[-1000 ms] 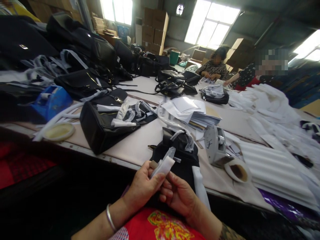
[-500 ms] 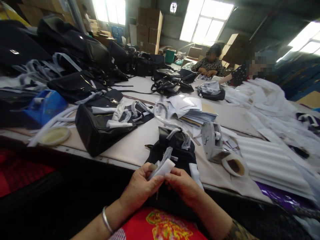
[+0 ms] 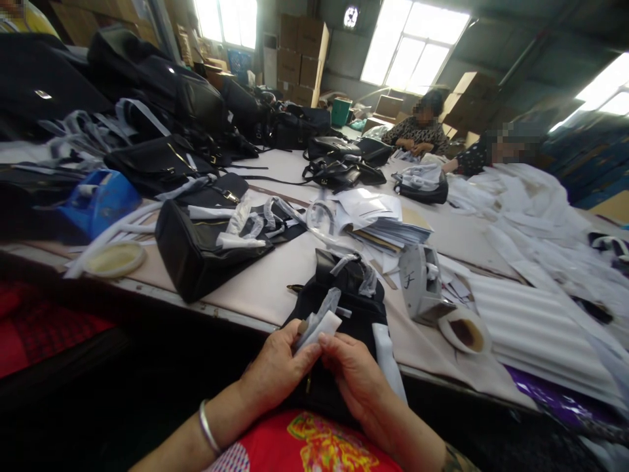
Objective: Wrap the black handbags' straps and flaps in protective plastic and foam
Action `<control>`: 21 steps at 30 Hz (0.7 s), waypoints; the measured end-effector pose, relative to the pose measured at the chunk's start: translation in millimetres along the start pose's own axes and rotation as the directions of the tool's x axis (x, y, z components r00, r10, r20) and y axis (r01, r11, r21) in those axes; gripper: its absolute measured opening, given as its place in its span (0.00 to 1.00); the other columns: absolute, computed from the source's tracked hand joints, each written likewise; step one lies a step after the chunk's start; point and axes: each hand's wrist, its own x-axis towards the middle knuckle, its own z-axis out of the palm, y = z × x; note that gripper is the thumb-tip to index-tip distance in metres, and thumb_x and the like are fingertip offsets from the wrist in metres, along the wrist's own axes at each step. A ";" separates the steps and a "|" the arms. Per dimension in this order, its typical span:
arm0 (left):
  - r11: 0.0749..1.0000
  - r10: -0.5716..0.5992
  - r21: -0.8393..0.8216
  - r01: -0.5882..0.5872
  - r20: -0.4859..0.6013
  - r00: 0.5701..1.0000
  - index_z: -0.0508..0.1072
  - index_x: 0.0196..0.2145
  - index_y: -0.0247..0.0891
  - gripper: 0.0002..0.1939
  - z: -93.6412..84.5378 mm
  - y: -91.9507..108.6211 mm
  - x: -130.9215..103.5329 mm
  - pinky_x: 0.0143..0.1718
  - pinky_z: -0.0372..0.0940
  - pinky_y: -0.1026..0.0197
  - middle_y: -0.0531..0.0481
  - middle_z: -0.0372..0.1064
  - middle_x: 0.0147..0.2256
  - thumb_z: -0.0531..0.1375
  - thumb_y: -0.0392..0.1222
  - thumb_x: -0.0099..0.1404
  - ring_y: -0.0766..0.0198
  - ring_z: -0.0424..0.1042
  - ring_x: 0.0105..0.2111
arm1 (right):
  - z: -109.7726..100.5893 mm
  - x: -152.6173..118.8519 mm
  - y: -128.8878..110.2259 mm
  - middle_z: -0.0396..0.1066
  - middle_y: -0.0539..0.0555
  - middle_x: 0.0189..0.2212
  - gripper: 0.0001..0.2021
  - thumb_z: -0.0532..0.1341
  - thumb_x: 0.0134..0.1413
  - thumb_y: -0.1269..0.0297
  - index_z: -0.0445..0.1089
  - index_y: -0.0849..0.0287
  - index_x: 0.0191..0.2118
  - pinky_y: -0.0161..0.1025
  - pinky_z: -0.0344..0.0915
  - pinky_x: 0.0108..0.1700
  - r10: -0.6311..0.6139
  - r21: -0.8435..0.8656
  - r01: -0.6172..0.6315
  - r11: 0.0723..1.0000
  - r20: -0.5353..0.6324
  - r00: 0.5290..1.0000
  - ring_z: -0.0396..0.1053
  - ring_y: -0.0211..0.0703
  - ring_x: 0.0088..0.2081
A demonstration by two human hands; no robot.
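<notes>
A black backpack leans from the table edge toward my lap, with clear plastic wrapped round its top handle. Over it, my left hand is closed around a strip of white foam wrap together with some cloudy plastic. From the other side my right hand pinches the lower right edge of the same wrap, thumb and fingers pressed together. What lies inside the wrap is hidden. Another white foam piece hangs along the backpack's right side, apart from my fingers.
A black handbag with wrapped handles stands to the left, near a blue tape dispenser. At right are a grey tape dispenser, a tape roll and white foam sheets. Papers lie behind. Two people work across the table.
My right hand has shifted slightly left and turned along the wrap's edge. My left hand keeps its hold. The whole view has swung a little.
</notes>
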 end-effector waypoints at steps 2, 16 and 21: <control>1.000 0.008 -0.025 -0.008 -0.012 1.000 0.74 0.40 0.37 0.14 0.3 0.8 -2.3 0.33 0.64 0.65 0.50 0.74 0.34 0.61 0.51 0.67 0.63 0.70 0.32 | 3.5 -2.6 0.4 0.68 0.48 0.22 0.14 0.75 0.40 0.58 0.76 0.63 0.27 0.34 0.57 0.31 0.010 0.029 -0.009 1.000 -0.026 1.000 0.58 0.35 0.26; 0.943 -0.164 -0.300 0.141 -0.050 0.985 0.78 0.42 0.35 0.17 6.3 -0.5 -2.6 0.35 0.68 0.63 0.46 0.78 0.36 0.64 0.51 0.63 0.58 0.74 0.35 | -5.4 -20.6 -9.9 0.76 0.55 0.36 0.13 0.65 0.52 0.63 0.76 0.61 0.44 0.44 0.67 0.46 -0.227 -0.669 0.290 0.685 0.182 0.957 0.72 0.48 0.40; 0.939 -0.164 -0.312 0.143 -0.044 0.985 0.78 0.44 0.36 0.18 6.0 -0.3 -1.2 0.34 0.68 0.63 0.48 0.78 0.34 0.63 0.52 0.63 0.58 0.75 0.33 | -31.8 -30.0 -12.9 0.74 0.58 0.48 0.24 0.58 0.53 0.77 0.67 0.58 0.57 0.44 0.68 0.50 -0.446 -0.779 0.619 0.101 0.521 0.728 0.72 0.48 0.48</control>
